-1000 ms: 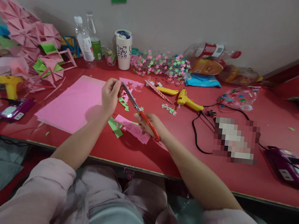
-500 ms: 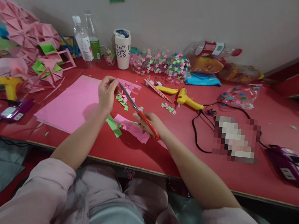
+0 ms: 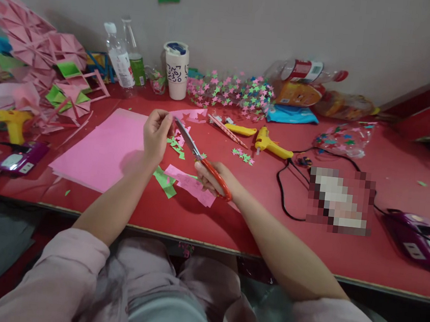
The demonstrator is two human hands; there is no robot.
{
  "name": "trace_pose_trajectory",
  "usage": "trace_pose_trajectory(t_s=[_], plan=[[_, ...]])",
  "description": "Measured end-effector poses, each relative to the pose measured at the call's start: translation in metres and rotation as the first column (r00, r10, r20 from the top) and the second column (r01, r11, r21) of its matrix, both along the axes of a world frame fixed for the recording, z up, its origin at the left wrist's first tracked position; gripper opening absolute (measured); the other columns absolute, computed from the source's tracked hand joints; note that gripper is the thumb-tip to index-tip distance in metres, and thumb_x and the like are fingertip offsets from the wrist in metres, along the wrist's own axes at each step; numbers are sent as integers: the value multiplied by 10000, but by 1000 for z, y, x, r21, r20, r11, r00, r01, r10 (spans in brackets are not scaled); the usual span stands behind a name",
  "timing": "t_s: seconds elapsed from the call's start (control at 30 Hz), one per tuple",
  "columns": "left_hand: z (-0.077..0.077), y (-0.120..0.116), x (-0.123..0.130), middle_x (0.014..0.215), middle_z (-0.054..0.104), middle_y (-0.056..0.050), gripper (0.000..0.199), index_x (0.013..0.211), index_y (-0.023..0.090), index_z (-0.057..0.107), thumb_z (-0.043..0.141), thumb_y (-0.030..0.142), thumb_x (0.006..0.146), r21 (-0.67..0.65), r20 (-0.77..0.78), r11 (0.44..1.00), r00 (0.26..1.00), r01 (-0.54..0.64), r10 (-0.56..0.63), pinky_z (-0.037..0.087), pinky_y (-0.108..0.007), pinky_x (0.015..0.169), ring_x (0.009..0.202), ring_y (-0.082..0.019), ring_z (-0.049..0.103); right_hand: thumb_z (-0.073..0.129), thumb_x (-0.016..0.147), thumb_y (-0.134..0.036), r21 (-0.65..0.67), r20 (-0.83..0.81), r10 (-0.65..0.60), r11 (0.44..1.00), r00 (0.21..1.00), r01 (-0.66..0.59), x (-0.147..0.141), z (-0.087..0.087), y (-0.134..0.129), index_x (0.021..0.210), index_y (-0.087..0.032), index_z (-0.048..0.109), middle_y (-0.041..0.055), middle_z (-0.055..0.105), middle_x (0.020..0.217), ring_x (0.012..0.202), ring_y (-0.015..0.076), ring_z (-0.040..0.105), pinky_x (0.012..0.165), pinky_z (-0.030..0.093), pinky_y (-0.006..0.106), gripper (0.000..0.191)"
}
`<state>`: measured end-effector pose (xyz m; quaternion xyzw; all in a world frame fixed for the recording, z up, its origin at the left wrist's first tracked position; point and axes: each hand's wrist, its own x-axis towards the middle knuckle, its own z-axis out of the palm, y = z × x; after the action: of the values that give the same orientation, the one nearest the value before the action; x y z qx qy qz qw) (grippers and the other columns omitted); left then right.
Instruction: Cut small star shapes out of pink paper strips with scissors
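Observation:
My right hand (image 3: 211, 177) grips a pair of scissors (image 3: 214, 176) by the red-orange handles. Its metal blades look nearly closed and point up and left, with their tips beside the fingers of my left hand (image 3: 157, 132). The fingers of that hand are pinched together. A pink paper strip (image 3: 181, 114) with star-shaped holes extends right from behind them and appears held there; the pinch point itself is partly hidden. Beneath the blades lie green paper scraps (image 3: 178, 148). A pink paper piece (image 3: 187, 182) and a green piece (image 3: 165, 182) lie below my hands.
Pink sheets (image 3: 101, 149) lie left on the red table (image 3: 231, 229). Paper stars (image 3: 242, 156), a yellow cutter (image 3: 241, 130) and a corded glue gun (image 3: 272, 145) lie right. Bottles, a cup (image 3: 177, 70) and a star-covered bottle (image 3: 225, 93) line the wall. A power strip (image 3: 416, 238) sits far right.
My left hand has shifted slightly right, and the holed pink strip has moved up and now curves. The scissors and my right hand have moved slightly right and down.

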<state>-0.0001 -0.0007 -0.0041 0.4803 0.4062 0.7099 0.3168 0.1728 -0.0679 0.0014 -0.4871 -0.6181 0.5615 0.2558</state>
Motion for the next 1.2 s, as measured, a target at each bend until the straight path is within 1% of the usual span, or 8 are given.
trace_pose_trajectory(t_s=[0.27,0.43,0.57,0.7,0.8,0.93,1.07,1.2], plan=[[-3,1,0,480,460,72,210,660,194,489,602,324,780,-5,24,996,996,89,-89,331,-174,410,412,-33,426,574,820,-504,6,22,-19,1000,1000,19,1,5,-2,638,-186,420,-88,376,384,304,45,363,444,456,217,398],[-5,-1,3,481,475,67,179,655,191,509,603,289,771,-17,25,991,991,134,-133,335,-176,405,409,-35,441,538,853,-493,7,12,-21,1000,1000,21,-1,3,-3,667,-184,430,-83,381,372,310,54,380,423,426,204,376],[-6,-3,8,481,468,71,189,638,189,495,607,283,757,-35,58,990,989,138,-136,338,-169,400,404,-32,446,527,851,-515,-32,-11,-36,999,999,35,-3,1,-4,674,-182,431,-86,372,384,309,48,371,384,386,185,390],[-7,-3,9,478,468,74,161,638,187,498,593,254,749,-43,72,988,987,145,-142,340,-162,403,403,-28,445,548,840,-509,-28,-7,-41,999,999,41,-4,2,-5,662,-181,434,-86,372,387,310,46,376,405,416,189,390],[-7,-3,8,470,469,73,144,635,187,500,575,232,750,-45,72,987,986,157,-153,334,-162,404,403,-29,442,560,840,-491,-14,19,-49,999,999,49,-4,4,-4,655,-180,439,-75,393,386,305,50,385,390,410,188,381],[-7,-3,7,468,469,71,136,635,189,502,567,221,750,-49,71,985,985,164,-160,332,-165,406,404,-31,441,536,862,-474,-41,58,-77,996,995,79,-5,4,-4,647,-177,444,-54,439,411,300,54,395,345,374,183,377],[-7,-2,7,468,464,71,143,636,190,496,568,227,753,-56,75,984,984,169,-164,328,-168,405,404,-33,436,514,881,-466,-30,55,-88,996,995,90,-7,4,-7,641,-178,430,-62,427,410,289,45,377,376,417,190,384],[-7,-2,7,474,462,70,149,642,190,496,574,240,759,-56,75,983,983,173,-169,333,-169,413,410,-33,438,521,879,-463,-19,65,-92,995,994,94,-7,6,-8,637,-177,422,-62,435,420,283,41,370,380,428,194,388]])
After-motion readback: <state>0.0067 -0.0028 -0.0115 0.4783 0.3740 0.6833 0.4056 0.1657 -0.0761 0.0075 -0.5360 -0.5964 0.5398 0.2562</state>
